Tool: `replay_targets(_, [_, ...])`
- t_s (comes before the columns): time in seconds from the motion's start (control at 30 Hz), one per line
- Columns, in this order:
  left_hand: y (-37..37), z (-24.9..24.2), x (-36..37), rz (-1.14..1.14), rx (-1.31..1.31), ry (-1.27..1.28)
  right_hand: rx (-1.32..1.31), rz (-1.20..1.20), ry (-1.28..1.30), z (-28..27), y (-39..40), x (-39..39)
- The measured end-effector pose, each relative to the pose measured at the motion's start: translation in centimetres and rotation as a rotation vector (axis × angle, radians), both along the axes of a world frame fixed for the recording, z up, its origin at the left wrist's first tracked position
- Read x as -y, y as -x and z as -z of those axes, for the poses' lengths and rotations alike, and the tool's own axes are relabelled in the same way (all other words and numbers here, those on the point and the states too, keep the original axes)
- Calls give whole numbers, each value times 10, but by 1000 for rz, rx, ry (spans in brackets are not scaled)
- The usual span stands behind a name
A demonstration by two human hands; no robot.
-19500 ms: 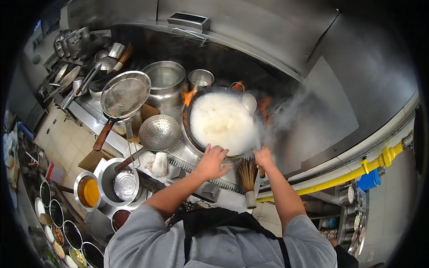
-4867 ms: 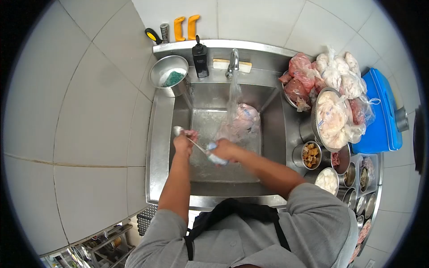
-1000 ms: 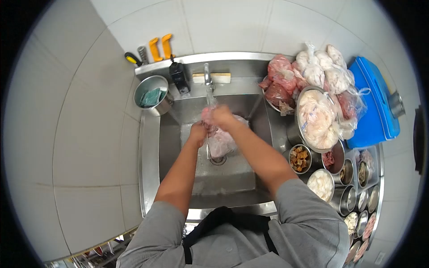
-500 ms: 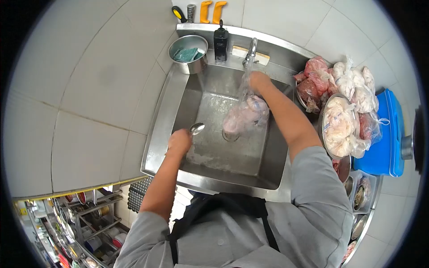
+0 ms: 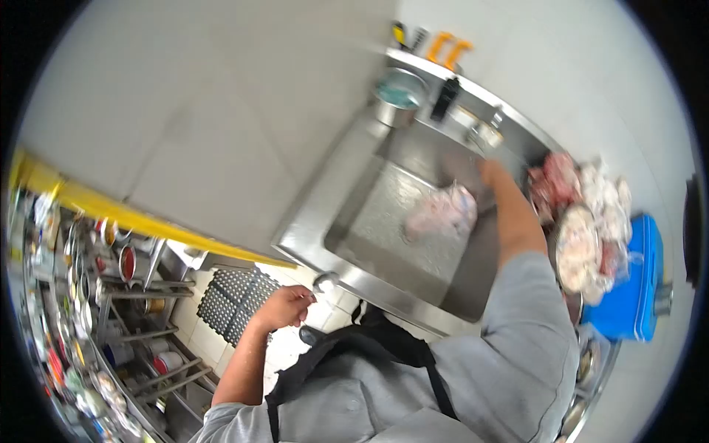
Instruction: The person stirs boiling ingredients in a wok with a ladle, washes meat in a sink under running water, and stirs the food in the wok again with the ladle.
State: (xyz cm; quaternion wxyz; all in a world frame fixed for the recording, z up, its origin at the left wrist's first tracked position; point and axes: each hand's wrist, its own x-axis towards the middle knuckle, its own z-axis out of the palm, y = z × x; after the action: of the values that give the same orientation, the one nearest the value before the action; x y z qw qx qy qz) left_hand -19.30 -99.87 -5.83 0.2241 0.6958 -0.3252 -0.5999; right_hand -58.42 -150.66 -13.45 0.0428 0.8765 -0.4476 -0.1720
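In sink (image 5: 365,232), pinkish bag (image 5: 442,214) near right grip (image 5: 489,171), can't tell hold; left grip (image 5: 285,307) holding spoon (image 5: 325,281).

Reference: centre of steel sink basin (image 5: 377,210). Open passage inside, 6 through 10 o'clock. Bagged meat (image 5: 443,213) obstructs low passage near 2 to 3. Right hand (image 5: 487,173) and faucet (image 5: 496,118) crowd 1 to 2. Steel pot (image 5: 395,116) stands at 12, tiled wall (image 5: 221,140) beyond 10.

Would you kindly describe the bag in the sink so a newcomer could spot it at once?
Find the steel sink. Toward its right side, near the right hand, lies a pale pink plastic bag. Unlike the bags heaped beside the sink, it lies alone inside.
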Motion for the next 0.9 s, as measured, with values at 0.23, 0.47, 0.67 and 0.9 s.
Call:
replay_targets(0.23, [-117, 72, -140, 68, 152, -307, -224, 225, -453, 40, -66, -138])
replay_targets(0.47, [-201, 91, -290, -313, 164, -216, 678, -206, -704, -9, -273, -436])
replay_targets(0.67, [-263, 85, -343, -936, -330, 131, 290, -509, -829, -1, -433, -536])
replay_targets(0.9, [-317, 167, -363, -1319, 339, 305, 289, -792, -960, -3, -591, -621])
